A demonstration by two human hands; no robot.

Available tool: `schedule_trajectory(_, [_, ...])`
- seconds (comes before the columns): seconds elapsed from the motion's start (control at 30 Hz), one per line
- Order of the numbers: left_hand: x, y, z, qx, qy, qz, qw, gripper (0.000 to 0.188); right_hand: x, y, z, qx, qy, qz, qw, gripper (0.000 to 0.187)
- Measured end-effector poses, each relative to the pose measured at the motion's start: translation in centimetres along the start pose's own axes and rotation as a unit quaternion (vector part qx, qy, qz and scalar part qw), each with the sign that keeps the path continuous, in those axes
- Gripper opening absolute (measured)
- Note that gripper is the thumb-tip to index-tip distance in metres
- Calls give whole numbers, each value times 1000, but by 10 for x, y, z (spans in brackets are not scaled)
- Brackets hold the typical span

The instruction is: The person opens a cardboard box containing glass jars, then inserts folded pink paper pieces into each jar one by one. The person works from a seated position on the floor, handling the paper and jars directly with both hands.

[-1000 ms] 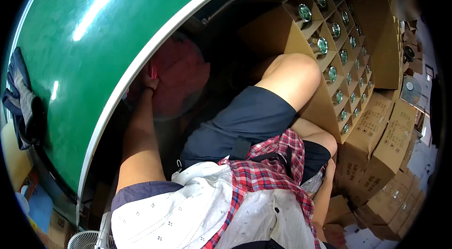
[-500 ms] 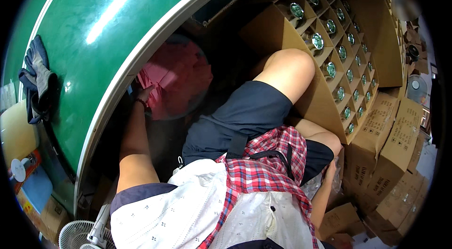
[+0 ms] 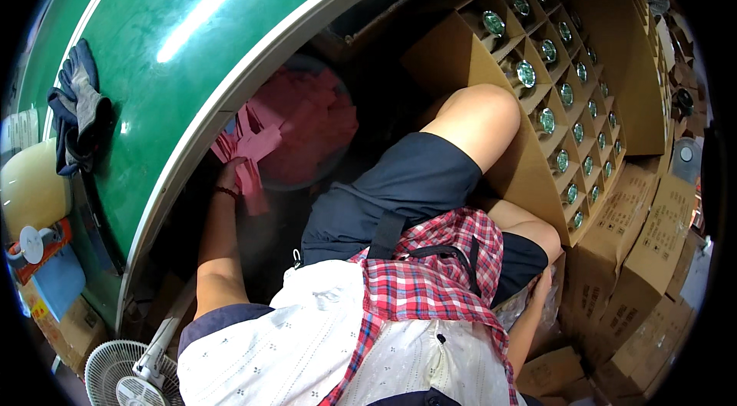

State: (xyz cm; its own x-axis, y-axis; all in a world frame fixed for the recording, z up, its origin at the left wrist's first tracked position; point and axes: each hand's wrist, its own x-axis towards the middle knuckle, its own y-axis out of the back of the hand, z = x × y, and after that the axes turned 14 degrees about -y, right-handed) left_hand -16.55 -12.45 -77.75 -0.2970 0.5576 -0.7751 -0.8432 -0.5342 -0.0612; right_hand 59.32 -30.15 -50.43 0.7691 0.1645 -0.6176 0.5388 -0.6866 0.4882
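My left hand [image 3: 228, 176] reaches under the curved green machine cover [image 3: 192, 37] and grips a bunch of pink paper slips [image 3: 250, 151]. Just beyond it a round basin [image 3: 318, 123] holds a heap of the same pink slips. My right hand [image 3: 542, 288] hangs low beside my right thigh, against a crumpled clear plastic bag [image 3: 520, 306]; its fingers are mostly hidden. My bare knee [image 3: 477, 116] rests against a cardboard divider box.
The cardboard divider box [image 3: 461, 61] holds several lidded glass jars [image 3: 526, 73] in its cells. Stacked cardboard cartons [image 3: 637, 252] stand at the right. Grey gloves [image 3: 77, 107] lie on the green cover. A white fan [image 3: 123, 379] sits at lower left.
My left hand has drawn back from the basin toward me and now holds a fanned bunch of pink slips. The view has shifted slightly.
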Motion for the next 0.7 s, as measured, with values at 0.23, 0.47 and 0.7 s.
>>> schedule_trajectory(0.23, [-42,18,18,-81,-27,20,996,25,4,22,-21,-222,318,124,913,26])
schedule_trajectory(0.47, [-140,-132,94,-115,-36,-276,954,26,-150,-156,-124,-96,373,-261,885,30])
schedule_trajectory(0.7, [-221,-311,165,-61,-227,-490,839,51,-189,-236,-164,54,276,-616,735,62])
